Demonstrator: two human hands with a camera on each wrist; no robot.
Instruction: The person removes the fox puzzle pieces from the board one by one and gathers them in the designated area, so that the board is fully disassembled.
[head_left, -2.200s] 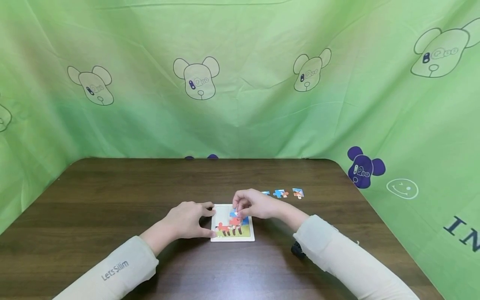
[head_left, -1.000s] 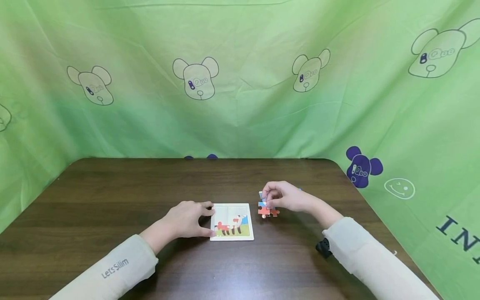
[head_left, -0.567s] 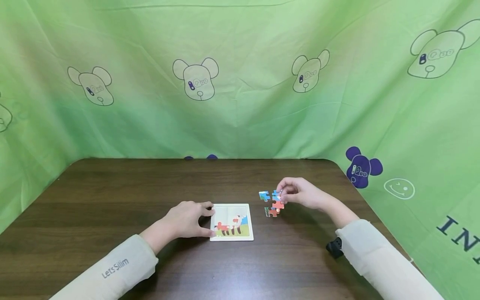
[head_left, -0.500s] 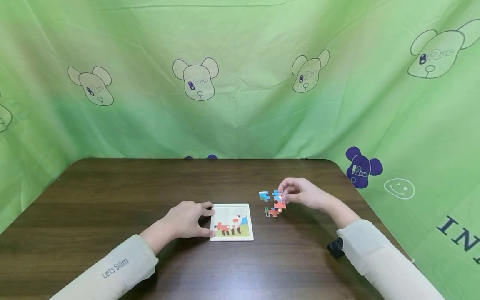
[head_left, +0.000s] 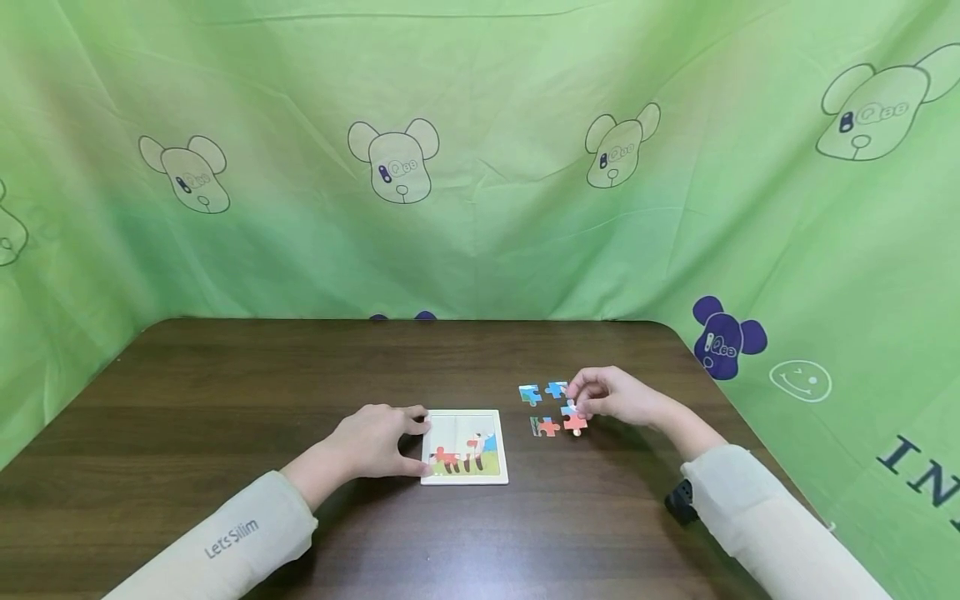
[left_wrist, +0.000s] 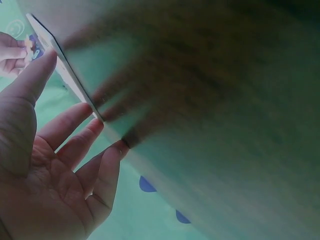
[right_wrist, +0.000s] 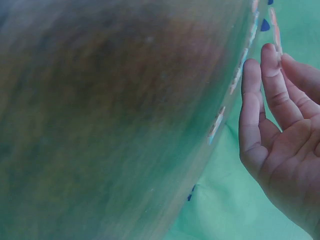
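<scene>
My left hand (head_left: 375, 442) touches the left edge of a white puzzle frame (head_left: 503, 454), thumb at the near corner and fingers at the far one. The left wrist view shows fingertips of the left hand (left_wrist: 65, 155) along the frame's edge (left_wrist: 75, 85). The frame's lower part shows a red and white animal picture; its upper part is pale. To the right, my right hand (head_left: 618, 396) pinches a red and blue piece (head_left: 574, 422) between thumb and finger. From the right wrist, that piece (right_wrist: 277, 32) stands on edge in the right hand (right_wrist: 285, 125), above the table.
Loose pieces lie right of the frame: a blue-green one (head_left: 529, 394), a blue one (head_left: 556, 389) and a red one (head_left: 545, 427). Brown table (head_left: 300, 358); green printed cloth (head_left: 480, 250) hangs behind and at the sides. A black device sits at the right wrist (head_left: 681, 502).
My right hand has moved from over the frame to the right, across the loose pieces, with a piece pinched. Over the last half second it shifted slightly right and nearer. The left hand stays at the frame.
</scene>
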